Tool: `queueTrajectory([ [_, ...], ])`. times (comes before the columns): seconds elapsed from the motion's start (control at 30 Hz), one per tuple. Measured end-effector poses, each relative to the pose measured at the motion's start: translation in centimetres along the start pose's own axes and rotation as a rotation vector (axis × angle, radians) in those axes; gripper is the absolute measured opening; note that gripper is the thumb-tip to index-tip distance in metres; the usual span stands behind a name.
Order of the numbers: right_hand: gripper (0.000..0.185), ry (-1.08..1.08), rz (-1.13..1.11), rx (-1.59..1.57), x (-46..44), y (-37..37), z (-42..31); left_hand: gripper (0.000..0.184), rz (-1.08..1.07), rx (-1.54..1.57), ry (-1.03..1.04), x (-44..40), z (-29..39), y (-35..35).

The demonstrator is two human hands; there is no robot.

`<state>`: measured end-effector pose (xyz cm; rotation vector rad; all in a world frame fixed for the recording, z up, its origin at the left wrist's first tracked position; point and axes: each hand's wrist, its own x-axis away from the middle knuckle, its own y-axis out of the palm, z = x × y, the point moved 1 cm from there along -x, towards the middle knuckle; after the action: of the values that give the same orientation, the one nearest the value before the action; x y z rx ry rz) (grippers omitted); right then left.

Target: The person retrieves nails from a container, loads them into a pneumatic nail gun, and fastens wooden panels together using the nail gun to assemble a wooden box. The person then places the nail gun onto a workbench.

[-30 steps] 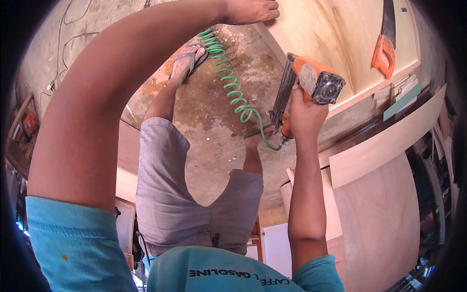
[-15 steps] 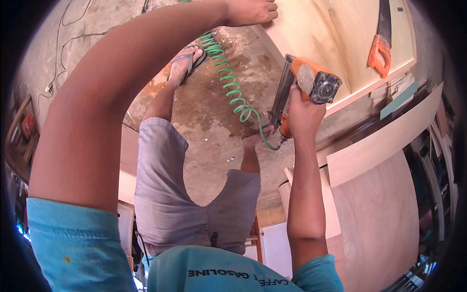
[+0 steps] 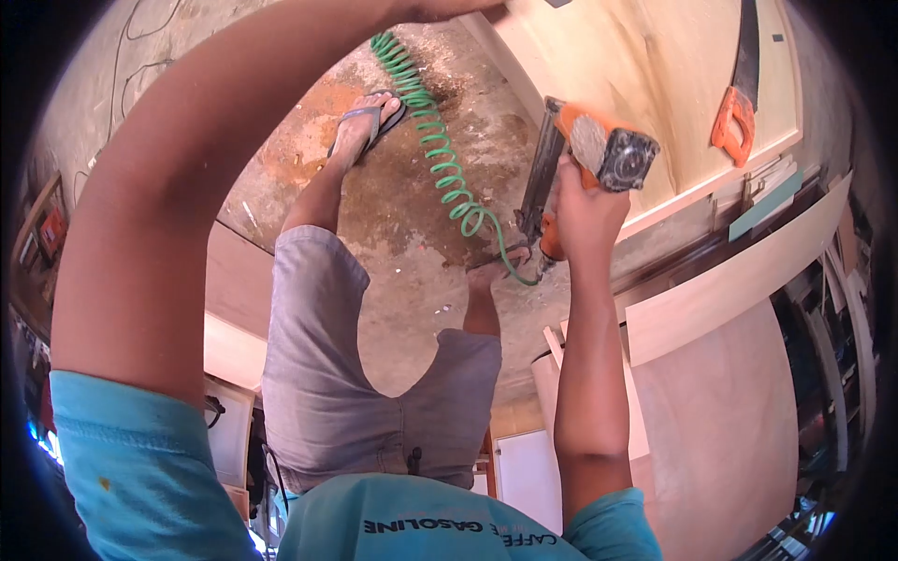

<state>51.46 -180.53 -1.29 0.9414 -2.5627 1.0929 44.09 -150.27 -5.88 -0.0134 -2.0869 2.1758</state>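
Note:
My right hand (image 3: pixel 591 217) is closed around the grip of an orange and black pneumatic nail gun (image 3: pixel 587 140). A coiled green air hose (image 3: pixel 447 168) runs to the foot of its handle. The nail gun is held beside the near edge of a pale wooden panel (image 3: pixel 645 84); whether it touches the wood I cannot tell. My left hand (image 3: pixel 458 7) reaches to the top border of the view, by the panel's left corner. Its fingers are mostly cut off there. On the panel lies a handsaw (image 3: pixel 736 126) with an orange handle.
Thin wooden sheets (image 3: pixel 720 411) lean at the right, with a long curved strip (image 3: pixel 739 266) and a teal offcut (image 3: pixel 767 206) above them. Loose hose coils cross the stained concrete floor (image 3: pixel 402 243) near my sandalled foot (image 3: pixel 369 126). Wooden pieces stand at left.
My left hand has moved up and left, partly out of view. A small grey object edge now shows at the top of the panel. The nail gun has hardly moved in my right hand.

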Motion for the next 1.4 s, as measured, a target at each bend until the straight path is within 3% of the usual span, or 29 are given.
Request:
queueTrajectory([
  [0.07, 0.026, -0.119, 0.008, -0.032, -0.2, 0.6, -1.9, 0.017, -0.044, 0.022, -0.047, 0.6, -1.0, -0.7],
  [0.47, 0.024, -0.083, -0.027, 0.063, -0.8, 1.8, -3.4, 0.013, 0.012, 0.133, -0.074, 0.7, -1.8, -1.2],
  [0.57, 0.023, -0.192, 0.037, 0.054, -0.6, 2.0, -4.3, 0.012, 0.029, 0.153, -0.075, 0.5, -1.8, -1.2],
  [0.87, 0.024, -0.163, 0.067, 0.099, -0.7, 2.9, -5.3, 0.012, 0.078, 0.048, -0.016, 0.2, -2.7, 0.9],
  [0.97, 0.024, -0.011, 0.005, 0.021, -0.8, 2.7, -4.3, 0.012, 0.126, 0.017, 0.012, 0.1, -2.7, 1.4],
  [1.03, 0.025, -0.065, 0.022, 0.035, -0.7, 2.9, -4.6, 0.012, 0.134, -0.024, 0.022, -0.1, -2.7, 1.7],
  [1.27, 0.025, -0.029, 0.003, 0.015, -1.4, 3.7, -6.0, 0.013, 0.159, 0.080, 0.004, 1.0, -4.8, 0.2],
  [1.4, 0.024, -0.225, 0.009, 0.044, -3.2, 5.9, -9.6, 0.015, 0.111, 0.022, 0.020, 3.2, -9.3, -1.1],
])
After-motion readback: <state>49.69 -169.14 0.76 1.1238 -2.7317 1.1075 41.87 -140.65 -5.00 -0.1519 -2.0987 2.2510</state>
